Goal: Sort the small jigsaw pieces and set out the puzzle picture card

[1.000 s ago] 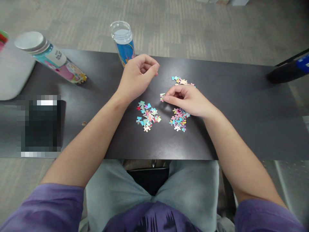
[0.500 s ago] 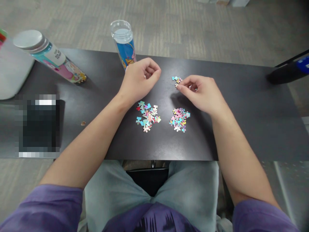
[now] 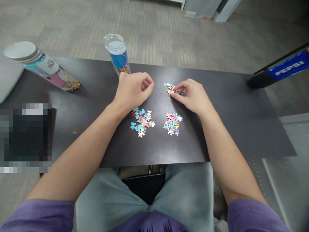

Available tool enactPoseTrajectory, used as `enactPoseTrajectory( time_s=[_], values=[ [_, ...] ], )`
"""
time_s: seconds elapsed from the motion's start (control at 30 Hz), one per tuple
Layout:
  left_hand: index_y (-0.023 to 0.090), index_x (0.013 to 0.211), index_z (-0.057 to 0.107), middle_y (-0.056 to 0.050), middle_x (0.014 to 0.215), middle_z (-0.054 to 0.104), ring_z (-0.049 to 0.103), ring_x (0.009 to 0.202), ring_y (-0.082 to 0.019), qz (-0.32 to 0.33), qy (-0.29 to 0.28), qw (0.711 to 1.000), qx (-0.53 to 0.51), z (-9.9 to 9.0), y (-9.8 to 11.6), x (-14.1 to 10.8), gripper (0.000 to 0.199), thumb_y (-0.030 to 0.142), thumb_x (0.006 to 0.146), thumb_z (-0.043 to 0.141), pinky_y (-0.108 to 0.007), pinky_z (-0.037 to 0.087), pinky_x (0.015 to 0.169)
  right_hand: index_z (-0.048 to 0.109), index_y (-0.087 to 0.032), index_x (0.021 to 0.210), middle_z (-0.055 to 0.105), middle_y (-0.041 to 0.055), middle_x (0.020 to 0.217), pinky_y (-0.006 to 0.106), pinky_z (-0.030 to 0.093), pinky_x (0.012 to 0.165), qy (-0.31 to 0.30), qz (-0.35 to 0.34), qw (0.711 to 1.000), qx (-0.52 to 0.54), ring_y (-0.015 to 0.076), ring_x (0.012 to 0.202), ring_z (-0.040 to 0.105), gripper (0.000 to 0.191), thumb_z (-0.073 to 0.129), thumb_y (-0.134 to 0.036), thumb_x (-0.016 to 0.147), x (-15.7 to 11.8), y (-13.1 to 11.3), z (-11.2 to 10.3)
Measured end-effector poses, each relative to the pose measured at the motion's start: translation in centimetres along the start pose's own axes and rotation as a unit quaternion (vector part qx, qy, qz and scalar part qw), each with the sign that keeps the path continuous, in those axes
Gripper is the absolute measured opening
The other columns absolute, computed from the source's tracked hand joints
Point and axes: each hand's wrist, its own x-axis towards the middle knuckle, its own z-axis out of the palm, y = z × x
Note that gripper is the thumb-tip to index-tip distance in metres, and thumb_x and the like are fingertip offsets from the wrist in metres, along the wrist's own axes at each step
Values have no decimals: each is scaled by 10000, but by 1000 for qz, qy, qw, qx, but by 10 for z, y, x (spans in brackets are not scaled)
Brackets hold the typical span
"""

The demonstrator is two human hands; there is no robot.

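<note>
My right hand is over a small pile of jigsaw puzzle pieces near the table's far side. Its thumb and forefinger close on a yellowish piece at the pile's left edge, and the palm partly covers other pieces. My left hand hovers left of that pile with curled fingers; whatever lies inside them is hidden. Below it lies a loose group of mostly blue, white and red pieces. A tighter pile of pink, purple and blue pieces is nearer me than my right hand.
Behind my left hand stands an uncapped clear tube with a blue printed sheet. A lidded printed tube is further left. A Pepsi bottle stands at the right. A blurred dark object lies on the dark table.
The camera view has turned slightly right and up. My right thumb and forefinger have shifted at the far pile, and more pieces show beneath that hand. My left hand keeps its curled pose.
</note>
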Motion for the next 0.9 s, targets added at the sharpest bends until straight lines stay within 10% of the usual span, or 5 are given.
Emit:
enactPoseTrajectory(
  time_s=[0.47,0.73,0.9],
  values=[
    [351,938,866,1,891,863,761,826,-293,-4,-18,1000,1,-2,1,0,44,319,957,890,-559,575,1031,888,-272,1001,804,32,889,385,452,709,-82,69,961,255,198,751,561,354,1056,-582,1033,0,-5,-5],
    [340,962,876,-15,902,866,773,850,-296,6,-30,999,19,-4,-3,1,44,309,990,890,-542,592,1026,984,-325,958,825,91,1117,539,641,1098,-205,-39,956,204,329,1085,773,200,1034,-509,1016,-7,-14,-33],
    [347,945,859,-29,939,884,760,874,-314,10,-27,999,27,-3,-3,1,32,361,970,872,-580,581,1067,927,-306,1081,846,118,1192,630,605,1173,-41,-12,998,40,366,1103,786,69,975,-341,1045,-4,-6,-16]
  ],
)
